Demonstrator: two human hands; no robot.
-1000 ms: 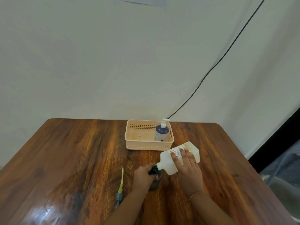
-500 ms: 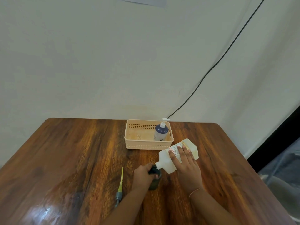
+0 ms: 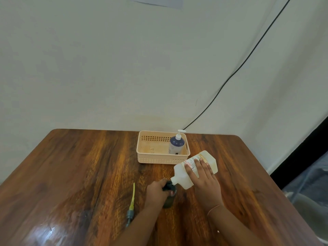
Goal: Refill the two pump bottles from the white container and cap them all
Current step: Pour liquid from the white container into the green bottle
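Wood-grained and glossy, the worktop (image 3: 74, 174) stands against a pale wall with a black cable (image 3: 236, 71) running down it. Near the front edge the right hand (image 3: 204, 181) lies over the white container (image 3: 184, 174), its fingers (image 3: 198, 166) spread flat across the label and holding the container tipped, neck down to the left. The uncapped spout meets the mouth of a small dark bottle (image 3: 169, 197) standing just below it. The left hand (image 3: 156, 192) wraps that bottle from the left, its fingers curled around the neck and upper body. Left of this hand, apart from it, a pump head with a yellow dip tube (image 3: 132, 199) lies flat on the wood. Beyond the right fingers, just past the container's far corner, sits a peach plastic basket (image 3: 152, 159); a blue pump bottle (image 3: 176, 145) with a white pump stands upright in its right end.
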